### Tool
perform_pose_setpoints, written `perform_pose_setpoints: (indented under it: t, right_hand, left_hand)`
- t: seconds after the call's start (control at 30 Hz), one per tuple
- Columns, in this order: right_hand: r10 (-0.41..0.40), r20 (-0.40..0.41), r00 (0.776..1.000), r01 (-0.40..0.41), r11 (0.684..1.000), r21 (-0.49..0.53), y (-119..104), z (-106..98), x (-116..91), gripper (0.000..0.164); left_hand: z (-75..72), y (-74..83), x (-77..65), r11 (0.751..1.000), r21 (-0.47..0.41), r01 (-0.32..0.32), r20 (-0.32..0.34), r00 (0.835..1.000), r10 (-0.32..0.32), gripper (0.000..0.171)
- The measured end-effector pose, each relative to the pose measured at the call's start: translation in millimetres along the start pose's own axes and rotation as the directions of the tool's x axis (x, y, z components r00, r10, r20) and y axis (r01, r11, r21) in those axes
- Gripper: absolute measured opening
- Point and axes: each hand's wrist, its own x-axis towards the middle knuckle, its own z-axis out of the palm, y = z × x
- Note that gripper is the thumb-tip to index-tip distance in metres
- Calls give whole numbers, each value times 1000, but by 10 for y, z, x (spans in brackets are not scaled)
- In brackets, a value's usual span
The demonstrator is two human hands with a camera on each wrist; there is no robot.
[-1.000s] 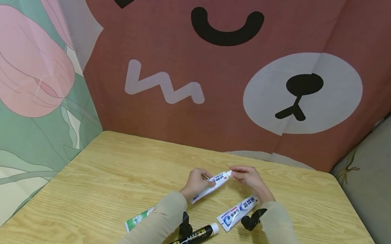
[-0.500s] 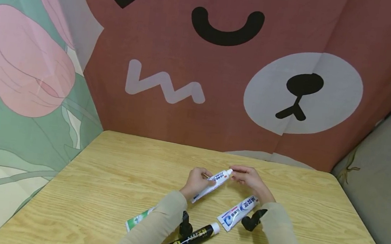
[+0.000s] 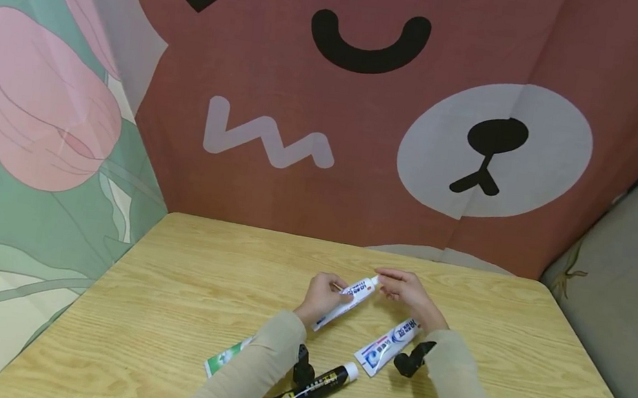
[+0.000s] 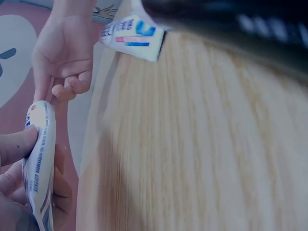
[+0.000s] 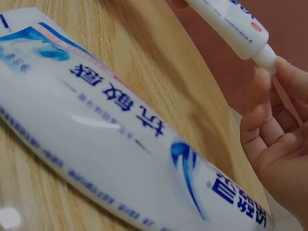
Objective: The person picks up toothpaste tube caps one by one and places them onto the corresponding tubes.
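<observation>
Leftward, wide wood [image 3: 200,277] to table edge [image 3: 118,269]; left grip [image 3: 323,297] snug round white tube [image 3: 358,291], right grip [image 3: 405,290] tight on cap [image 5: 266,58]

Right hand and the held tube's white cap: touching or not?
Touching: the right wrist view shows the right hand pinching the white cap at its end, no gap visible.

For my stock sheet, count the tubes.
4: a white tube in the left hand, a second white tube by the right sleeve, a black tube between the sleeves, a green-white tube partly behind the left sleeve. More may be hidden.
</observation>
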Motion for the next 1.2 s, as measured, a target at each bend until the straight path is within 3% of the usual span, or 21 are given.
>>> perform_pose_setpoints:
  t: [0.1, 0.23, 0.6, 0.83, 1.2]
  right_hand:
    - [-13, 39, 999, 12, 999, 38, -12, -23, -14, 43]
    - [-16, 31, 999, 15, 999, 44, -33, -21, -14, 43]
    - [12, -36, 999, -14, 998, -59, -19, 33, 43, 37]
    - [14, -71, 997, -23, 992, -127, -35, 84, 42, 32]
    - [42, -72, 997, -52, 988, -147, -57, 101, 31, 30]
  left_hand:
    - [0, 3, 11, 999, -27, 23, 5, 1000, -23, 14]
    - [3, -2, 20, 998, -50, 43, 6, 999, -43, 15]
    - [-11, 50, -17, 998, 57, -24, -10, 1000, 25, 13]
    - [-14, 94, -42, 993, 111, -26, -3, 1000, 27, 13]
    - [-21, 68, -57, 998, 63, -16, 56, 998, 13, 14]
